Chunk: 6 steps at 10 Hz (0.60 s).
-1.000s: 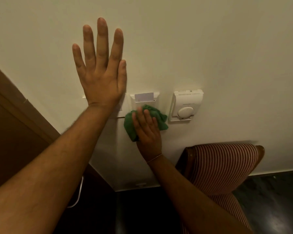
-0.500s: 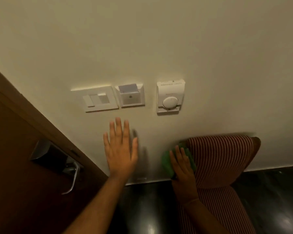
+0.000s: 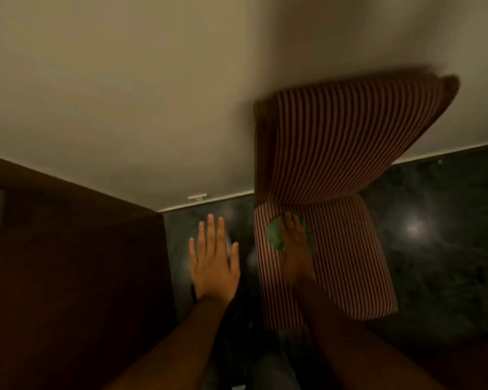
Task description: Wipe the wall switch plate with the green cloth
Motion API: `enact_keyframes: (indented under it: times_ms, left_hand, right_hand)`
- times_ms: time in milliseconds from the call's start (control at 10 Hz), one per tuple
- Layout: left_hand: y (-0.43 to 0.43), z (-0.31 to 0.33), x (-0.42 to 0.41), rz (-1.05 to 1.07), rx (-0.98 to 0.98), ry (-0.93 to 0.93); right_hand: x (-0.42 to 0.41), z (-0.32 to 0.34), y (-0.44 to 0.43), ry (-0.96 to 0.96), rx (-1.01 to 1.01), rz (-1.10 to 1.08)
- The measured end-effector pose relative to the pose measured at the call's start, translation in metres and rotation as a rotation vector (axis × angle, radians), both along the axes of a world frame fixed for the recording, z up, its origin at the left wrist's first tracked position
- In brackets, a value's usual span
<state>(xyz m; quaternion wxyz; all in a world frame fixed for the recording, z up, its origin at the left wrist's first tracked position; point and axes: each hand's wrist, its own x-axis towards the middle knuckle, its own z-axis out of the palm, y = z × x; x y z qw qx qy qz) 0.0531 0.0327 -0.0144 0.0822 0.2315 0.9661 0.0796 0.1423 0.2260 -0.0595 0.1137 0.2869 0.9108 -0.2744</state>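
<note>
My right hand (image 3: pixel 295 249) lies over the green cloth (image 3: pixel 275 237) above the striped chair seat, fingers spread on top of it. The cloth shows as a crumpled green patch on both sides of the hand. My left hand (image 3: pixel 213 263) is held flat with fingers apart over the dark floor, holding nothing. The wall switch plate is out of the view; only bare cream wall (image 3: pixel 152 94) shows above.
A chair with red and white stripes (image 3: pixel 335 164) stands against the wall on the right. A dark wooden door (image 3: pixel 68 277) fills the left side. Glossy dark floor (image 3: pixel 440 235) lies around the chair, and a small white fitting (image 3: pixel 197 197) sits at the skirting.
Both hands came down from the wall. The right hand carried the cloth from the switch plate to the chair seat. The view tilted down, so the switch plates left the frame.
</note>
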Motion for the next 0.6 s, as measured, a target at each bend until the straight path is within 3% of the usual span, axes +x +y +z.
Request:
enact_keyframes:
  times_ms: [200,400,500,600]
  left_hand:
    - [0.009,-0.049,-0.008,0.002,-0.046,-0.053]
    - [-0.005,-0.063,-0.028,-0.035,-0.096,-0.089]
    - [-0.005,-0.044,-0.038,0.095,-0.081,-0.127]
    - [-0.015,-0.021,-0.037,0.109,-0.027,-0.085]
  right_hand:
    - [-0.017,-0.073,0.021,-0.089,-0.001,-0.03]
    - [-0.033,-0.1,0.03,-0.27,-0.055,0.015]
    - [-0.037,-0.079,0.035,-0.361,-0.026,0.12]
    - [-0.028,-0.047,0.028,-0.31,-0.011,0.173]
